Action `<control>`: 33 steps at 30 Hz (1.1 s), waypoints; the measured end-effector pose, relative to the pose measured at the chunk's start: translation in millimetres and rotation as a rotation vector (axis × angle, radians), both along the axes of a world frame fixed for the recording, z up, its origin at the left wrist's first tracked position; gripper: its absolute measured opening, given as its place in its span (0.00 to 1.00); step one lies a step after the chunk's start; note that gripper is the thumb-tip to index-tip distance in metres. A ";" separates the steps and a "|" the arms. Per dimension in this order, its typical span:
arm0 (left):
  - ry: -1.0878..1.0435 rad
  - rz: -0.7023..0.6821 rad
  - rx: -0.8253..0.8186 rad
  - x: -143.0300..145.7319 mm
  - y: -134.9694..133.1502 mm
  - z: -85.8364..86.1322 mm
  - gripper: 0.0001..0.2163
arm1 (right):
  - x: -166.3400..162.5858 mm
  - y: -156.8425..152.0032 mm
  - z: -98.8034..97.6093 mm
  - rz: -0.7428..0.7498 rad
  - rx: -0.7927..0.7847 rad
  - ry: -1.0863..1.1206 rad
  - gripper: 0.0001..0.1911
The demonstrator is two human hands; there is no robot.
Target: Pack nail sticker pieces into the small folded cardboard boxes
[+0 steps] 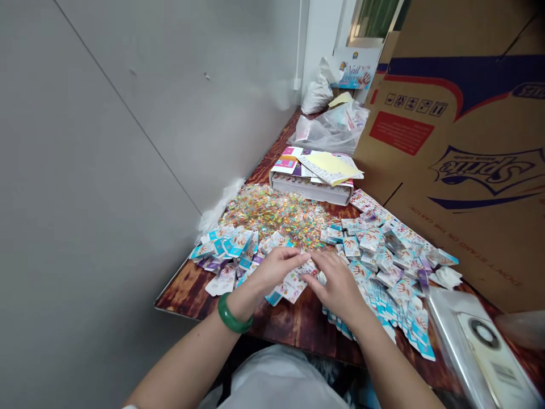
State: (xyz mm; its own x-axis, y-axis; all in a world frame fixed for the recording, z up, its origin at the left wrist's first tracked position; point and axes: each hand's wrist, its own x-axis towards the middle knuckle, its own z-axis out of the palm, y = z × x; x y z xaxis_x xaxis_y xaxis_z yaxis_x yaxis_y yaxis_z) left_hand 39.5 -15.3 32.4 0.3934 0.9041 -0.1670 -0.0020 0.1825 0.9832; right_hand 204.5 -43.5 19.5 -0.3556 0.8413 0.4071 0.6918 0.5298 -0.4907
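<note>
My left hand (276,268), with a green bangle (235,314) on its wrist, and my right hand (334,281) meet at the table's near side. Between their fingertips they pinch a small white printed sheet (307,263) with coloured patterns, partly covered by the fingers. Just below it lies another patterned white sheet (293,287). Small blue-and-white cartons (378,250) printed with hands are heaped to the right. Flat ones (383,304) overlap in a row near the front edge. More blue, white and purple cartons (234,244) lie at the left.
Clear packets (276,213) of colourful bits are piled beyond my hands. Behind stands a white box (310,187) with papers on top. A large cardboard carton (460,170) walls off the right side; a phone (494,352) lies at the lower right. A grey wall borders the left.
</note>
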 end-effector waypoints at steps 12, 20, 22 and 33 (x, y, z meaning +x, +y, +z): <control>0.232 -0.148 0.091 -10.6 3.1 -6.3 0.09 | 8.6 10.7 -1.2 -0.155 -0.573 0.924 0.12; 0.024 0.021 -0.253 13.3 2.6 -11.8 0.10 | -6.2 14.2 -16.9 -0.016 -1.012 1.265 0.12; -0.084 0.038 -0.321 15.9 3.7 -11.6 0.12 | -5.9 16.4 -18.7 -0.053 -1.033 1.280 0.12; 0.617 0.051 0.444 20.0 8.2 -34.1 0.13 | 17.7 26.1 -16.1 -0.352 -0.728 1.194 0.14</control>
State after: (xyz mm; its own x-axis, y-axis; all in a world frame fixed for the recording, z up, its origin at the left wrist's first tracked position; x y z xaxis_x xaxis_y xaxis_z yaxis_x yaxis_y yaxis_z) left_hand 59.4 -7.0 -1.7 0.3023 0.9524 0.0407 0.5742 -0.2160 0.7897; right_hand 222.2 -17.4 3.4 0.1500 0.9586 -0.2422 -0.2776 -0.1943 -0.9408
